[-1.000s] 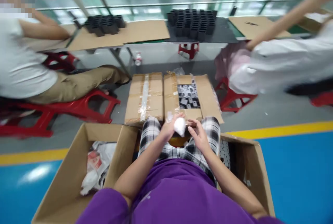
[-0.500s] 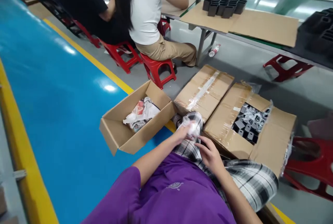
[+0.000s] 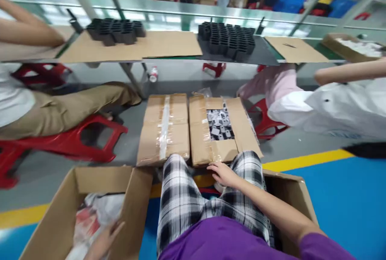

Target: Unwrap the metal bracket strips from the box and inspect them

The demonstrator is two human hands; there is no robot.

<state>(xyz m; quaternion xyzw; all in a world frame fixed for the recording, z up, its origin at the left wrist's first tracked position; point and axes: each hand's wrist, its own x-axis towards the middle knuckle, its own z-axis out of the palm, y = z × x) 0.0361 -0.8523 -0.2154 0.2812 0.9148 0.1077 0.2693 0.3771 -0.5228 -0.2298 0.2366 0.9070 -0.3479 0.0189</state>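
Observation:
My left hand (image 3: pixel 104 239) is down inside the open cardboard box (image 3: pixel 141 195) on my left, a little blurred. Its fingers look apart, touching or close to crumpled white and red plastic wrapping (image 3: pixel 87 221), and I make out nothing held in them. Between my knees, near the edge of the carton in front, my right hand (image 3: pixel 223 174) hovers with loosely spread fingers and nothing in it. That carton (image 3: pixel 199 131) has an opening showing many small black pieces (image 3: pixel 220 125) under clear plastic. Beside it stands a taped closed carton (image 3: pixel 150 131).
Another open box (image 3: pixel 297 195) stands by my right leg. Ahead, a long bench carries cardboard sheets (image 3: pixel 170 44) and rows of black square holders (image 3: pixel 230 40). Seated people are on both sides, with red stools (image 3: pixel 99 139). A bottle (image 3: pixel 153 74) lies beneath the bench.
The view has swung right. My left hand has moved from my lap into the left box, and the white plastic no longer shows between my hands. My right hand stays near my knees.

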